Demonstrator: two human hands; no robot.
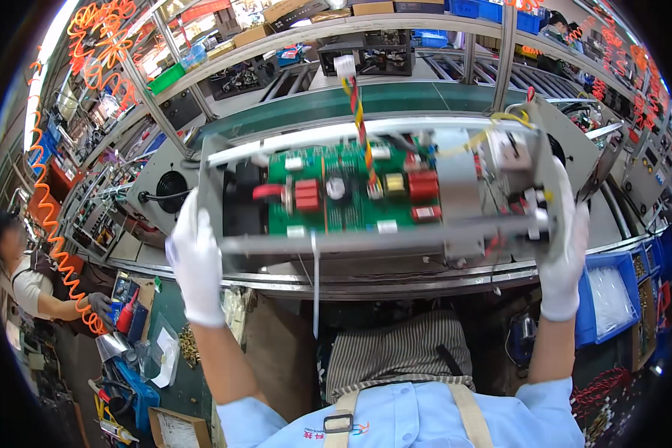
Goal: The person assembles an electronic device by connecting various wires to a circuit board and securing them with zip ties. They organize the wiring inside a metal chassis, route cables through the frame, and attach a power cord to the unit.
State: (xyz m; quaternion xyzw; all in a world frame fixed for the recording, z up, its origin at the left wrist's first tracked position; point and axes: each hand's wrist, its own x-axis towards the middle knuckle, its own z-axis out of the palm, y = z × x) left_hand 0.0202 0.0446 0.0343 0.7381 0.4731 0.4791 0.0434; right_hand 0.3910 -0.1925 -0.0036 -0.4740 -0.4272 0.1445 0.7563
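Nearest the camera: light blue shirt sleeves, tan apron straps and a striped cloth at the waist. From there, two bare forearms rising to white gloves.

Left hand (196, 261) closed on the left end of an open metal case (455, 243), fingers curled around its edge, thumb side toward the camera. Right hand (562, 257) wrapped the same way round the right end, by the knobs and plugs. Both firmly shut on the case; no slack visible.

Case held up in the air, roughly level, above the near rail of the workbench (366, 285), open side facing the camera. Inside: a green circuit board (336, 196) with red blocks, a yellow part and a round dark part. Twisted red-and-yellow wires (358, 112) running from the board up and away. A thin white tie (315, 287) dangling below the case.

To handle well, as a judgement: keep both ends level, keep fingers on the metal frame and off the board, mind the trailing wires so as not to snag, and lower squarely rather than on one corner.

Beyond the case: a green conveyor belt (396, 101), another grey case with a round fan (170, 190) to the left, shelves with boxes further back. Blue bin (612, 263) of small parts at right. Orange coiled hose (52, 216) at far left, beside another person's sleeve and gloved hand (97, 305).
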